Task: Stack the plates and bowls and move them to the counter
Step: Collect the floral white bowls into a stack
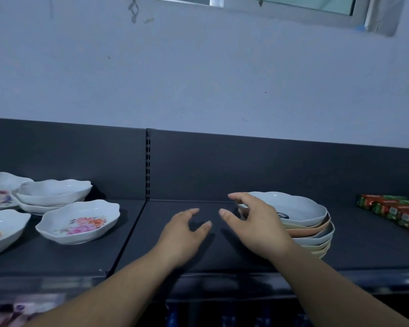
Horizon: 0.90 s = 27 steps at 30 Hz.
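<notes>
Stack [304, 221] of bowls, grey on top with peach and pale ones beneath, stands on the dark shelf [368, 246], right of centre. My right hand [257, 227] is at its left rim, fingers spread and loosely bent, gripping nothing; contact with the rim cannot be confirmed. My left hand [182, 234] hovers over the shelf just left of the right, fingers relaxed, holding nothing, apart from the stack. White floral dishes [78, 223] lie well left. Red-and-green boxes [392, 211] lie far right. Behind: dark back panel [246, 166], pale wall [198, 79], window [293, 5] above.
</notes>
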Each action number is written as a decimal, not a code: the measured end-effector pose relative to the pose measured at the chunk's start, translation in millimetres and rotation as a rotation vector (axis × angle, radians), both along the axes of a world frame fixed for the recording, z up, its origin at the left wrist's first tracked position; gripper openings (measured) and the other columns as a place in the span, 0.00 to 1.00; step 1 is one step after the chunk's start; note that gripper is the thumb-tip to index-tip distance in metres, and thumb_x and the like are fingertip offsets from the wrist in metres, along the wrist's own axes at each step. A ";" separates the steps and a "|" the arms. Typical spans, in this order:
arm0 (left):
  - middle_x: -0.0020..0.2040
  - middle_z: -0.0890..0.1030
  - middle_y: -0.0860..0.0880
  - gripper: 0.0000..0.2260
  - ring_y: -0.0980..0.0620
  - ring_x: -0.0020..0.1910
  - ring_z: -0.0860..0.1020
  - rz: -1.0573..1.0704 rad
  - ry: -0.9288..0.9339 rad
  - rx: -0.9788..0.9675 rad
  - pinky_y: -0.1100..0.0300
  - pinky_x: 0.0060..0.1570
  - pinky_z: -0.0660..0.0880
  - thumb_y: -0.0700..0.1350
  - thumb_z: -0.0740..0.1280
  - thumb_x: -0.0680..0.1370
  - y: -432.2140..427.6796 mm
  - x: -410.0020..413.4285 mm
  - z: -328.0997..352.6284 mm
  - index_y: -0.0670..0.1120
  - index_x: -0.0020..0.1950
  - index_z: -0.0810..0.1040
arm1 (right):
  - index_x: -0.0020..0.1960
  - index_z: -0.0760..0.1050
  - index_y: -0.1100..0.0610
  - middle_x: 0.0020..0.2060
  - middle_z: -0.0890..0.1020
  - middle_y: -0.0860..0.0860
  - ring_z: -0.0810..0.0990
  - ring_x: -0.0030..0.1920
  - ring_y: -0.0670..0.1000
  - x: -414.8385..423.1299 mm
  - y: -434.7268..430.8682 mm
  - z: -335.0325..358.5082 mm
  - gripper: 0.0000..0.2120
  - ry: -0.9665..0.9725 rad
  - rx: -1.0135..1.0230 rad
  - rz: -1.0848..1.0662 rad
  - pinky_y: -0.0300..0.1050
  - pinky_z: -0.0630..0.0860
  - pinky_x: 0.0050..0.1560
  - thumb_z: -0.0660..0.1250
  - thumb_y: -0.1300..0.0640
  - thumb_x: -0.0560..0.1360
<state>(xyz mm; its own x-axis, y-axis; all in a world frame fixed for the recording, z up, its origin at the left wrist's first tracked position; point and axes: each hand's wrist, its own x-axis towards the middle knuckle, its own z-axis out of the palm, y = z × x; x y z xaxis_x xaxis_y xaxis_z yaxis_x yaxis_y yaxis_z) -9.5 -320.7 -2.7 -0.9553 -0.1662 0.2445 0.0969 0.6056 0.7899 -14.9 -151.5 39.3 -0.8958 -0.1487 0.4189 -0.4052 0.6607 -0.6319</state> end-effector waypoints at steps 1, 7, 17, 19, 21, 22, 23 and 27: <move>0.74 0.65 0.53 0.26 0.53 0.72 0.64 0.008 -0.002 -0.006 0.61 0.68 0.60 0.58 0.64 0.76 2.4 0.6 -0.3 0.54 0.73 0.65 | 0.66 0.73 0.45 0.60 0.78 0.44 0.75 0.54 0.41 -0.4 1.5 -1.1 0.22 -0.006 -0.010 0.014 0.35 0.68 0.54 0.69 0.44 0.74; 0.73 0.66 0.52 0.26 0.54 0.71 0.65 0.094 0.013 -0.010 0.62 0.67 0.60 0.57 0.64 0.76 3.8 8.9 0.4 0.53 0.72 0.66 | 0.68 0.72 0.45 0.63 0.76 0.43 0.75 0.55 0.41 -4.1 1.4 -8.5 0.23 -0.026 0.012 0.114 0.35 0.69 0.55 0.68 0.43 0.75; 0.72 0.69 0.51 0.26 0.55 0.70 0.67 0.305 0.034 0.010 0.63 0.67 0.61 0.56 0.66 0.76 -37.2 45.5 -9.7 0.51 0.72 0.68 | 0.67 0.71 0.43 0.64 0.76 0.44 0.77 0.58 0.43 -9.1 -41.2 -19.9 0.23 -0.033 0.099 0.288 0.41 0.73 0.60 0.68 0.40 0.74; 0.72 0.69 0.52 0.26 0.55 0.70 0.68 0.323 0.042 0.007 0.64 0.67 0.61 0.55 0.67 0.75 -54.8 51.6 -10.0 0.51 0.72 0.68 | 0.68 0.71 0.42 0.65 0.75 0.43 0.76 0.59 0.44 -8.7 -59.1 -23.0 0.24 -0.049 0.091 0.318 0.43 0.73 0.61 0.68 0.40 0.73; 0.71 0.70 0.53 0.25 0.56 0.69 0.68 0.336 0.057 -0.003 0.66 0.65 0.60 0.54 0.67 0.75 -73.7 57.5 -8.9 0.50 0.71 0.68 | 0.68 0.70 0.41 0.66 0.73 0.42 0.74 0.61 0.44 -7.2 -80.5 -25.1 0.25 -0.065 0.086 0.338 0.45 0.73 0.62 0.68 0.39 0.73; 0.71 0.70 0.53 0.26 0.56 0.69 0.67 0.342 0.068 -0.006 0.66 0.65 0.60 0.54 0.68 0.75 -84.6 59.6 -8.4 0.50 0.71 0.69 | 0.68 0.70 0.41 0.66 0.73 0.42 0.74 0.63 0.45 -6.8 -92.6 -26.2 0.25 -0.070 0.088 0.345 0.46 0.73 0.63 0.68 0.39 0.72; 0.70 0.70 0.53 0.26 0.57 0.69 0.68 0.348 0.079 -0.010 0.66 0.66 0.60 0.54 0.68 0.75 -95.7 61.5 -7.8 0.50 0.71 0.69 | 0.68 0.69 0.40 0.67 0.72 0.42 0.73 0.64 0.45 -6.4 -105.4 -27.0 0.26 -0.073 0.094 0.351 0.47 0.73 0.64 0.69 0.39 0.72; 0.70 0.69 0.53 0.25 0.57 0.69 0.67 0.374 0.115 -0.067 0.68 0.63 0.59 0.52 0.68 0.75 -144.1 68.7 -5.8 0.50 0.71 0.69 | 0.69 0.68 0.41 0.68 0.71 0.43 0.71 0.67 0.46 -4.2 -159.1 -29.6 0.28 -0.077 0.143 0.365 0.48 0.71 0.66 0.69 0.39 0.71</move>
